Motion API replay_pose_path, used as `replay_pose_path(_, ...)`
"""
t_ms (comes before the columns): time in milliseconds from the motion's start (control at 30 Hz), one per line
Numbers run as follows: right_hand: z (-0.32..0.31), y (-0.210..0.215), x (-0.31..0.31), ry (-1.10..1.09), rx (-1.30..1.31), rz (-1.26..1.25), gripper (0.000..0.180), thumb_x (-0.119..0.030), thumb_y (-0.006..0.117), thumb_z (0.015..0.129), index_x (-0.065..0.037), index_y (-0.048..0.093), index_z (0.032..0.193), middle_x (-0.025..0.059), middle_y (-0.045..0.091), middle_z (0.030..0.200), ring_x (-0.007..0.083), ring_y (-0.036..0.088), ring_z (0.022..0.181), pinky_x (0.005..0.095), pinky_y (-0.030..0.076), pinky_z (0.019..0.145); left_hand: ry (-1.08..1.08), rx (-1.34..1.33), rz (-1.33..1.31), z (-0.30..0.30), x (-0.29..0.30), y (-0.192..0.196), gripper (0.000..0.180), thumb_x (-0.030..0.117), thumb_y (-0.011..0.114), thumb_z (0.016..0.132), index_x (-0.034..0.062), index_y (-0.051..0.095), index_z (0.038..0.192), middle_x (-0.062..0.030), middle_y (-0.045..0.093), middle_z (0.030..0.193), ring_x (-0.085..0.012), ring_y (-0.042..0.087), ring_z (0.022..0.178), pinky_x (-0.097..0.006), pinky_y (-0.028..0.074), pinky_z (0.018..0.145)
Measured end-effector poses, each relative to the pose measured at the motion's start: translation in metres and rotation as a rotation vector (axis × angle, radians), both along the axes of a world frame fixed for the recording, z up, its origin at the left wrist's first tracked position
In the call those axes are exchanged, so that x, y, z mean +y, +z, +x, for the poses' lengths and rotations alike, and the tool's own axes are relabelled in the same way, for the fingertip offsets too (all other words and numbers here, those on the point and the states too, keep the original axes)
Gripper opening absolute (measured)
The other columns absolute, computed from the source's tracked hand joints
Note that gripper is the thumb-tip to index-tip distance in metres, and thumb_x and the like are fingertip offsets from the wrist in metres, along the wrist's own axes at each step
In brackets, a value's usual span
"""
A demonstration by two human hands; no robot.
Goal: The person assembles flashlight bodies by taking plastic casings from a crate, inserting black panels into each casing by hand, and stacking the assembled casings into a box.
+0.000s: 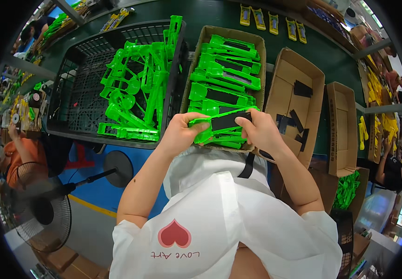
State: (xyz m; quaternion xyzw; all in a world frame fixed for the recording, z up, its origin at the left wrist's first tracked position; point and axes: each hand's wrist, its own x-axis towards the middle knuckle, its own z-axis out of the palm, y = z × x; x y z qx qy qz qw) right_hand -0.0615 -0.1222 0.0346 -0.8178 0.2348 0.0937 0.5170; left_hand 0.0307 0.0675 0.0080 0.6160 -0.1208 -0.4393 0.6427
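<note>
While our left hand (181, 132) grips a green part (204, 134) at the frame's centre, our right hand (263, 129) pinches its right end, touching a black strip (224, 122).

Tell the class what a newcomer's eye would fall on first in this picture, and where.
First come the bright green plastic parts, heaped in the black crate at left and lined up in the cardboard box beside it. At the centre, the left hand and right hand hold a black-panelled green frame. Below, a red heart marks the white shirt.
</note>
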Motion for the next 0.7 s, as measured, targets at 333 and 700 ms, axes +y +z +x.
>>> replay_pose_path(333,-0.007,0.001,-0.026,-0.001,0.039,0.041,0.031,-0.027,0.067,0.072,-0.001,0.051,0.079,0.0072,0.053,0.055,0.0126,0.048,0.048,0.0275,0.038,0.046,-0.016,-0.04,-0.057,-0.006,-0.001,0.004,0.013,0.0,0.054,0.08,-0.0026,0.058,0.093,-0.0066,0.059,0.074,-0.0133,0.057,0.062,-0.023,0.044,0.048)
replay_pose_path(700,-0.013,-0.035,-0.01,-0.009,-0.44,-0.417,0.028,-0.023,0.067,0.072,-0.001,0.05,0.077,0.0144,0.053,0.053,0.0259,0.051,0.047,0.0331,0.04,0.048,-0.415,-1.124,0.671,-0.007,-0.049,0.024,0.018,0.021,0.062,0.073,0.0033,0.059,0.075,-0.0161,0.055,0.066,-0.0317,0.054,0.063,-0.039,0.042,0.055)
